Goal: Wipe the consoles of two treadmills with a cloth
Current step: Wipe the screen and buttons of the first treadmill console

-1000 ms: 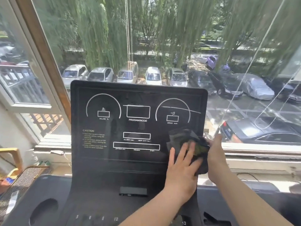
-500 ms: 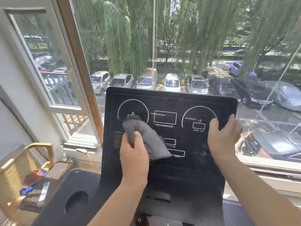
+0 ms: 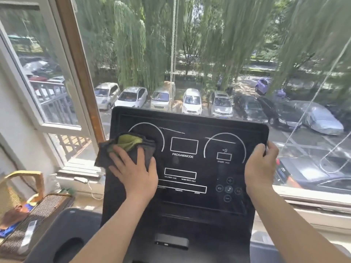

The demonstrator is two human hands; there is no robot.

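A black treadmill console [image 3: 190,164] with white dial outlines and display boxes stands upright in front of a window. My left hand [image 3: 134,168] presses a dark grey cloth [image 3: 106,154] with a green inner side flat against the console's left dial area, fingers spread and straight over the cloth. The cloth hangs past the console's left edge. My right hand [image 3: 261,164] grips the console's right edge, fingers curled round the rim.
A large window [image 3: 190,54] behind the console looks onto trees and parked cars. An open window sash [image 3: 38,76] is at the left. A wicker chair [image 3: 22,211] with items sits at lower left. The console's tray with a cup holder [image 3: 68,247] lies below.
My left hand with the cloth has moved further left and up across the console, to its left edge. My right hand stays at the right edge, now wrapped round the rim.
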